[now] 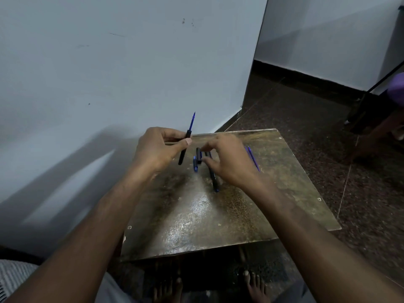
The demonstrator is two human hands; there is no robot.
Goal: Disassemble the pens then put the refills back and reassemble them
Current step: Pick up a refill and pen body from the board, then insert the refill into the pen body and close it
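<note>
Bare feet (255, 285) stood on dark speckled floor (306, 119) under worn table (196, 219). Left hand (157, 147) pinched black barrel (183, 153), blue refill (192, 121) protruding upward. Right hand (227, 160), fingers curled, hovered over pen parts (197, 159); loose refills (253, 158) lay beside. Pale wall (131, 62) beyond.

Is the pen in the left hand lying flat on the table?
No. The left hand holds the black pen barrel up above the wooden table, with its blue refill sticking out the top.

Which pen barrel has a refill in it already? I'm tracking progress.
The barrel in the left hand; a blue refill sticks out its top.
</note>
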